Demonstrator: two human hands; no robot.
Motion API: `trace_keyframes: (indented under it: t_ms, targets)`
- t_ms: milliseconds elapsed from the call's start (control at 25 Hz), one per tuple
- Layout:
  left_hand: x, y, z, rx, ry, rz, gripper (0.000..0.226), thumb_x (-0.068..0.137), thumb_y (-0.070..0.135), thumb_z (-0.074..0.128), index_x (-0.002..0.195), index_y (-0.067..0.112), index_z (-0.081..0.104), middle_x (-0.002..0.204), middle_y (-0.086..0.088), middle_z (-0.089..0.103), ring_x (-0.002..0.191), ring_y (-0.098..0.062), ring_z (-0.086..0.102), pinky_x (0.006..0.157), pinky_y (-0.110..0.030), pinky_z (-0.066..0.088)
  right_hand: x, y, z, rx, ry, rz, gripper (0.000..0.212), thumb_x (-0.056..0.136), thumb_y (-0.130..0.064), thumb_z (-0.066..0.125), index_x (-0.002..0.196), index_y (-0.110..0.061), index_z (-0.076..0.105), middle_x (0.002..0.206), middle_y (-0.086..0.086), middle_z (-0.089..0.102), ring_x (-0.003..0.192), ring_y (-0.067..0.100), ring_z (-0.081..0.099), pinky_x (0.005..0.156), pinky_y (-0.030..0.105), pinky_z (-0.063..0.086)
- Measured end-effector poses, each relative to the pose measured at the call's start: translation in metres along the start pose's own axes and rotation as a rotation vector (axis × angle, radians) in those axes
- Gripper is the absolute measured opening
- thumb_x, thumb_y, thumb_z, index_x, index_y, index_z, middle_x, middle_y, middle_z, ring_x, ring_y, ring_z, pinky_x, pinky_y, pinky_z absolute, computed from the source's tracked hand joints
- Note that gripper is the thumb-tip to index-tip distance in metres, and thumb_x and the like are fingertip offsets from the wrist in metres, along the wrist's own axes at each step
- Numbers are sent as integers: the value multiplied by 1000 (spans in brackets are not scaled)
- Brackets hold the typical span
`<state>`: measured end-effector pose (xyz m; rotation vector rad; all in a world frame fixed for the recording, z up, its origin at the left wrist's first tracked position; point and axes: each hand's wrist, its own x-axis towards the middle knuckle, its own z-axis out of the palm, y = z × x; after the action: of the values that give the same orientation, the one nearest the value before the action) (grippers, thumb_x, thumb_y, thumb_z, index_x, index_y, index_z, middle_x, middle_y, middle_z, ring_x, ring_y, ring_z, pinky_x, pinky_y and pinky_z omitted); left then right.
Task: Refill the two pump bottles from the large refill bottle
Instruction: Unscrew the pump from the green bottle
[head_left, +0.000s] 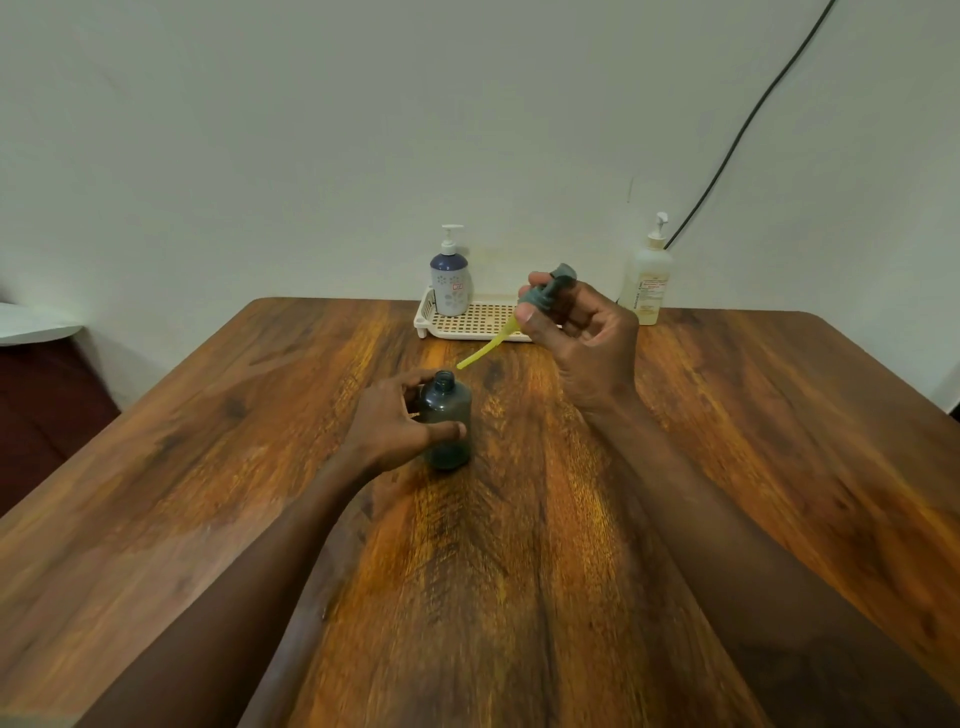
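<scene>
Head view. Wood table (727, 467), pale wall (260, 130) behind.

Dark bottle (445, 418) stands upright mid-table, neck open, no pump on it. Left hand (395, 423) wraps its body: thumb across the front, fingers round the far side, closed on it.

Right hand (576, 338) is raised above the table, right of and beyond the dark bottle. Fingers and thumb pinch a grey pump head (545, 291). Its yellow dip tube (488, 351) slants down-left; the tip hangs just above and right of the open neck, not in it.

White perforated tray (467, 322) sits at the far edge by the wall. Blue-and-white pump bottle (451, 280) stands upright in the tray's left end, pump on.

Large pale bottle (648, 280) with a white pump stands on the table right of the tray, apart from it, partly behind the right hand. Black cable (737, 135) runs down the wall to behind this bottle.

White object (31, 322) at far left, off the table; cannot tell what.
</scene>
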<state>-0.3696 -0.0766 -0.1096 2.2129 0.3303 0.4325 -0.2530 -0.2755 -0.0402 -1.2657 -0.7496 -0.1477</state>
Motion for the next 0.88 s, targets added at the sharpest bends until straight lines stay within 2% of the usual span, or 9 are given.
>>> trace_keyframes:
  t_ms: [120,240,360,440,520,600,720,800,880]
  targets:
    - [-3,-5,-3,-33,-5,-10,70,77,27,89,139,24,58,128,8,63,116,-13,59,93,-24,49,-1,3,-3,-49,-29,-28,37,84,-5,81,119,-9,71,112,1,76,106,16,74,88,30,61]
    - [-4,-10,-5,-77,-23,-31,70,76,31,89,139,29,58,132,5,64,120,-16,60,93,-28,50,-11,22,-6,-232,-178,-25,39,83,-5,82,119,-13,72,119,2,75,109,9,72,88,32,62]
    - [-7,-10,-7,-88,-42,-41,81,69,48,88,141,31,55,136,4,63,124,-18,59,93,-27,49,-28,50,-10,-403,-316,-25,37,83,-1,80,118,-13,74,122,-4,72,110,-7,66,94,27,59]
    - [-8,-8,-7,-83,-50,-30,88,63,57,84,142,33,54,139,4,61,125,-16,58,96,-28,49,-40,64,-12,-487,-409,-11,36,86,-1,76,118,-16,75,124,-7,70,113,-12,60,102,23,53]
    - [-10,-5,-7,-95,-63,-20,86,69,48,89,144,30,52,141,5,59,124,-15,56,96,-25,47,-48,76,-14,-536,-493,-12,33,89,-2,72,118,-18,75,126,-6,70,112,-13,59,104,21,51]
    - [-9,-3,-6,-82,-69,-17,80,77,35,90,147,26,51,140,5,58,123,-14,56,93,-22,46,-53,85,-15,-586,-587,-48,35,91,0,67,119,-20,75,128,-5,70,116,-7,61,104,22,51]
    - [-8,-3,-6,-67,-71,-10,71,80,27,88,141,29,53,131,12,58,117,-11,57,87,-17,45,-57,95,-18,-711,-715,-135,39,93,1,59,124,-20,72,134,2,67,123,9,61,107,31,51]
    - [-8,-3,-8,-68,-77,-11,65,80,23,87,135,33,53,122,19,59,111,-3,57,88,-17,46,-58,99,-19,-799,-777,-156,41,94,1,57,128,-18,70,140,6,63,129,17,58,109,36,49]
    - [-7,-4,-8,-62,-95,-7,64,80,23,87,133,33,54,122,19,60,110,2,57,94,-22,49,-58,100,-18,-836,-837,-155,43,94,2,59,130,-19,68,145,5,58,133,18,54,109,38,49]
